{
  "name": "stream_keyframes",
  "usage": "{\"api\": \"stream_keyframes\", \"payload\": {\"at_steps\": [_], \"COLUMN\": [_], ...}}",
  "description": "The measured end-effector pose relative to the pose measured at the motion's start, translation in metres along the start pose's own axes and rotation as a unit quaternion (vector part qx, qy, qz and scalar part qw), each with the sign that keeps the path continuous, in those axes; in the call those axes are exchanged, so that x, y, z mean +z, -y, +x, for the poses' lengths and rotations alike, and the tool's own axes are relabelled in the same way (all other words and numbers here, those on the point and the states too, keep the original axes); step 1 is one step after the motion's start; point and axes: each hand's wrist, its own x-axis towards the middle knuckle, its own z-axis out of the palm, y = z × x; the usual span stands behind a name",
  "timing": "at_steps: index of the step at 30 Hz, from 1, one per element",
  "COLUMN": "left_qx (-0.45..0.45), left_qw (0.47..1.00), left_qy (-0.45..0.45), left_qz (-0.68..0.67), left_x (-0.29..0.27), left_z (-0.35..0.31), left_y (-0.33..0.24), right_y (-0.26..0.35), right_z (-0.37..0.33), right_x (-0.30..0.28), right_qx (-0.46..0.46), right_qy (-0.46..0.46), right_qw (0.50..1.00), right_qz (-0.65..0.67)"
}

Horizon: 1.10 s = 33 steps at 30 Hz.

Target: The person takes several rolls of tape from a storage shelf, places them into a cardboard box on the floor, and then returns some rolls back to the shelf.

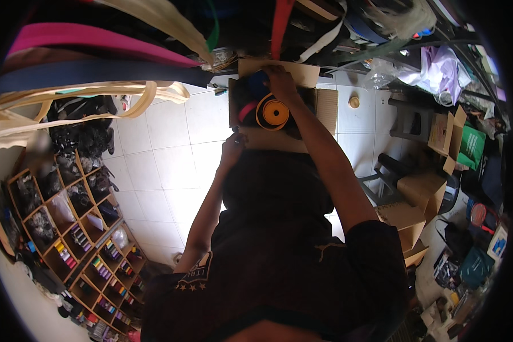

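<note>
An open cardboard box (326,111) stands in front of me with its flaps folded outward. Inside lies an orange roll of tape or webbing (275,117), wound flat around a dark centre. To its left a pink roll (247,112) shows in part, and a blue roll (258,83) sits at the far side. My right hand (280,81) reaches over the box with its fingers curled at the blue roll's edge; the fingertips are partly hidden. At the near left corner, my left hand (232,147) is closed on the box's edge, beside the near flap (273,140).
Strips of webbing (97,74) hang at the upper left. A wooden cubbyhole shelf (74,228) with thread spools and bags stands left. At right are a grey stool (410,121), opened cartons (407,219) and a green package (470,148). A small tan roll (354,102) lies on the white tiles.
</note>
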Motion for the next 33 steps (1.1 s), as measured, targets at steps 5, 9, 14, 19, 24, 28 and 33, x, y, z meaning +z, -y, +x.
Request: {"api": "stream_keyframes", "payload": {"at_steps": [5, 9, 14, 19, 24, 28, 33], "left_qx": [0.006, 0.013, 0.110, 0.164, 0.189, 0.259, 0.304], "left_qw": [0.999, 1.000, 0.991, 0.985, 0.945, 0.935, 0.919], "left_qy": [-0.031, -0.010, -0.030, 0.030, 0.189, 0.140, 0.158], "left_qz": [0.013, -0.015, 0.065, -0.040, -0.186, -0.199, -0.196], "left_x": [-0.005, -0.011, -0.014, 0.000, 0.015, 0.014, -0.004], "left_z": [-0.008, -0.002, 0.015, 0.002, -0.028, -0.040, -0.043], "left_y": [0.003, -0.009, -0.070, -0.200, -0.313, -0.350, -0.373], "right_y": [0.006, -0.020, -0.044, 0.007, 0.055, 0.076, 0.089], "right_z": [-0.009, -0.040, -0.074, -0.103, -0.098, -0.085, -0.061], "right_x": [-0.009, -0.033, -0.104, -0.207, -0.282, -0.332, -0.356], "right_qx": [0.048, 0.116, 0.245, 0.337, 0.317, 0.253, 0.208], "right_qy": [0.059, -0.004, -0.184, -0.233, -0.286, -0.315, -0.331], "right_qw": [0.997, 0.987, 0.893, 0.790, 0.739, 0.779, 0.810], "right_qz": [0.014, 0.114, 0.330, 0.455, 0.521, 0.480, 0.437]}}
